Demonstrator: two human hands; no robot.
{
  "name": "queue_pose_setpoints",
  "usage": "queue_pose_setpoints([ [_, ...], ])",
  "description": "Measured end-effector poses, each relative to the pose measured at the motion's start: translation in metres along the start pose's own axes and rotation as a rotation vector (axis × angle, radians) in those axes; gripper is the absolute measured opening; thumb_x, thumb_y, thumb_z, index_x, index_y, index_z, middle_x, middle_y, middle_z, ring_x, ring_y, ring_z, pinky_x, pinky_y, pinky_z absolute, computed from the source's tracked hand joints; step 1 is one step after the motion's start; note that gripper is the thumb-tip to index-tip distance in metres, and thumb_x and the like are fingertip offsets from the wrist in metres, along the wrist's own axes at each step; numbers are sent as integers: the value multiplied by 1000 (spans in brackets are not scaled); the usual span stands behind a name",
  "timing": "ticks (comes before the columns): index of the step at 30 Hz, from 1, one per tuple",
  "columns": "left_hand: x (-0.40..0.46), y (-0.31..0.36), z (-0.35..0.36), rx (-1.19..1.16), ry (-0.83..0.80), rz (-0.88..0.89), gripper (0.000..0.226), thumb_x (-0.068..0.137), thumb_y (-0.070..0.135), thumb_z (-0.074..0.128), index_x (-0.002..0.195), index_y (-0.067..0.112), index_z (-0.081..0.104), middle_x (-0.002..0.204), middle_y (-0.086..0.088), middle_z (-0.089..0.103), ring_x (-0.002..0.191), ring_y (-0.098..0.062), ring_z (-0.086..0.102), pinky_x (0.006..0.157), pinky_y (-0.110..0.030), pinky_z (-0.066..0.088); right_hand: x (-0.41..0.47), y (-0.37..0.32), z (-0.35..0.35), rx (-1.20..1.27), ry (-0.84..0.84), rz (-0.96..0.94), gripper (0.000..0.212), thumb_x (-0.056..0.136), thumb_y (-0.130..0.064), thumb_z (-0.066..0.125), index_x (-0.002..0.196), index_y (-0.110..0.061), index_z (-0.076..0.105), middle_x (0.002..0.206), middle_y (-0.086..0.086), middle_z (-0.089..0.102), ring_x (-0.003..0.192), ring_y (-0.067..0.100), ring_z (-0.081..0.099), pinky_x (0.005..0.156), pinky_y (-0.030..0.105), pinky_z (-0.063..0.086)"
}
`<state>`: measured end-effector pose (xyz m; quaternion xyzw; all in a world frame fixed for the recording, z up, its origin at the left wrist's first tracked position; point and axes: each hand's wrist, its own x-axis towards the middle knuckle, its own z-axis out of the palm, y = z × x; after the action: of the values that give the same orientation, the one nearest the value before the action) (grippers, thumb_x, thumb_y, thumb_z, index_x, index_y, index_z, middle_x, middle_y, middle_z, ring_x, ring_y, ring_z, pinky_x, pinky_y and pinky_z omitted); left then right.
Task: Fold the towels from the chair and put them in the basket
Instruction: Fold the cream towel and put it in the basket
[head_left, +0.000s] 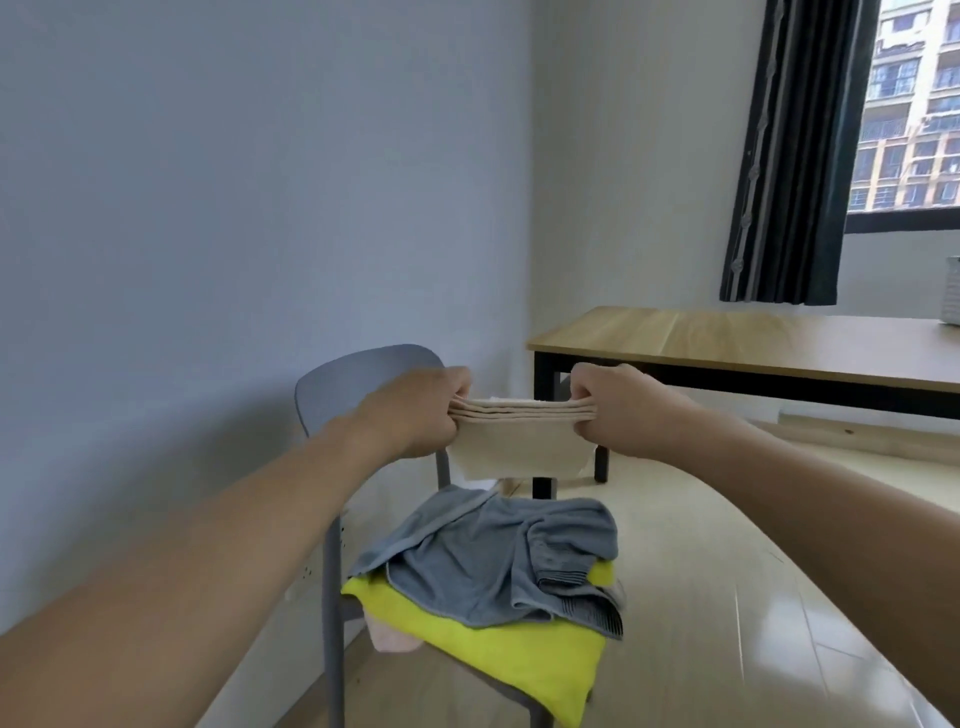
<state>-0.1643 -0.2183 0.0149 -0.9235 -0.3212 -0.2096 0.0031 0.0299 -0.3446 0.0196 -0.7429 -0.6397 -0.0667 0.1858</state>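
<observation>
A beige towel (519, 447), folded into several layers, hangs in the air above the grey chair (363, 369). My left hand (421, 410) grips its left end and my right hand (618, 410) grips its right end, both fists closed on the stacked edges. On the chair seat below lie a crumpled grey towel (498, 561), a yellow towel (519, 654) under it and a pink one (389, 639) peeking out at the left. A white basket (951, 291) shows only as a sliver at the right edge, on the table.
A wooden table with black legs (753, 338) stands to the right behind the chair. A dark curtain (800, 156) hangs beside a window. The wall runs close along the chair's left side. Pale glossy floor (727, 597) stretches to the right.
</observation>
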Motion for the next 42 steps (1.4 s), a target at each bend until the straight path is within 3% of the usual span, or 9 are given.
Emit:
queue_pose_setpoints([
  [6,-93,-4,131,-51,-572,11,14,82,13,56,82,19,43,82,0,50,74,-18,45,55,-29,31,-75,20,140,-79,-551,53,18,84,-23,60,90,-19,44,92,0,50,81,21,47,54,22,33],
  [9,-120,-6,175,-96,-766,-31,18,83,27,61,86,22,44,88,3,51,81,-18,48,64,-29,36,-97,30,187,-3,-746,94,24,81,-27,67,91,-21,46,96,0,51,82,19,48,65,28,43],
  [18,-39,-41,180,-741,-518,-361,6,91,15,58,92,16,52,88,-3,57,79,-17,56,63,-27,48,-13,57,151,170,-637,177,27,88,-31,63,106,-13,53,85,-3,52,70,11,50,59,22,42],
  [24,31,-65,234,-662,-352,-476,6,89,12,55,86,16,52,86,-4,56,77,-17,50,62,-28,40,60,86,188,53,-472,223,26,85,-37,64,102,-18,59,101,2,61,91,20,56,79,31,46],
  [29,63,-79,277,-478,-526,-425,9,90,23,50,93,17,56,92,-1,59,80,-15,51,64,-25,38,84,108,233,-6,-517,252,25,85,-31,63,102,-13,58,97,3,57,83,18,51,57,23,38],
  [32,72,-83,290,-399,-635,-412,14,88,21,47,99,16,54,99,-2,57,86,-17,49,74,-27,38,89,116,252,18,-549,258,29,85,-29,61,106,-9,60,107,10,63,81,18,53,61,24,42],
  [38,72,-85,265,-331,-597,-279,22,76,16,56,97,21,60,92,4,60,88,-16,57,70,-26,45,86,107,231,148,-516,254,41,80,-23,66,118,-22,51,106,0,56,91,17,55,76,30,50],
  [40,74,-79,236,-264,-553,-217,11,75,15,56,82,18,63,81,2,59,77,-16,56,60,-25,41,86,93,209,66,-497,191,34,81,-24,65,113,-14,58,108,6,61,99,23,58,89,36,51],
  [42,72,-70,199,-172,-452,-158,8,75,17,56,70,22,53,84,-1,55,82,-19,51,63,-28,40,80,78,176,76,-422,118,22,82,-23,64,101,-13,61,96,2,61,91,20,57,83,32,51],
])
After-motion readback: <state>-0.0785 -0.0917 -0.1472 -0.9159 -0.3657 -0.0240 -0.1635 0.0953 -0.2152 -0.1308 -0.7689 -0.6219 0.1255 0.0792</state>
